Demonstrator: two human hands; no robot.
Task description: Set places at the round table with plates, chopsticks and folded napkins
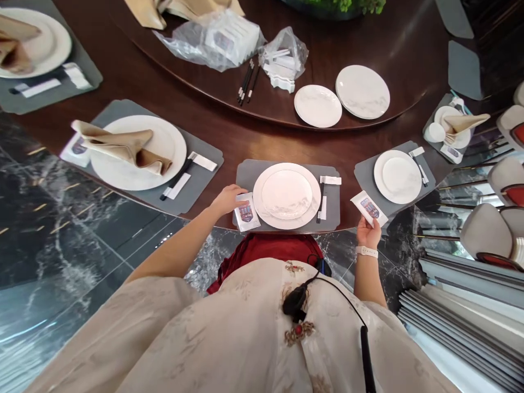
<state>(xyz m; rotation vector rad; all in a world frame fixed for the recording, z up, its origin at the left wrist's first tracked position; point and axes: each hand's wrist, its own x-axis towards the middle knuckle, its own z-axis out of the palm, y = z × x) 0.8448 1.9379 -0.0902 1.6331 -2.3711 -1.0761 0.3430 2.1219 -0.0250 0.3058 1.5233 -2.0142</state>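
My left hand (pixel 227 201) is at the left end of the middle grey placemat (pixel 268 170), its fingers closed on the edge of a white tissue packet (pixel 248 214) with a printed picture. That packet lies beside a stack of two white plates (pixel 287 192). Over on the right, my right hand (pixel 369 233) pinches a second tissue packet (pixel 369 208) of the same look, held up near the table edge, in front of the right placemat (pixel 362 171). Black chopsticks (pixel 320 202) rest on a white holder right of the middle plates.
On the raised turntable (pixel 192 82) are a plastic-wrapped bundle of packets (pixel 233 39), a bag of white rests (pixel 283 57), loose chopsticks (pixel 246 82) and plate stacks (pixel 362 91). A setting with a folded beige napkin (pixel 123 144) stands left. Chairs (pixel 487 232) line the right.
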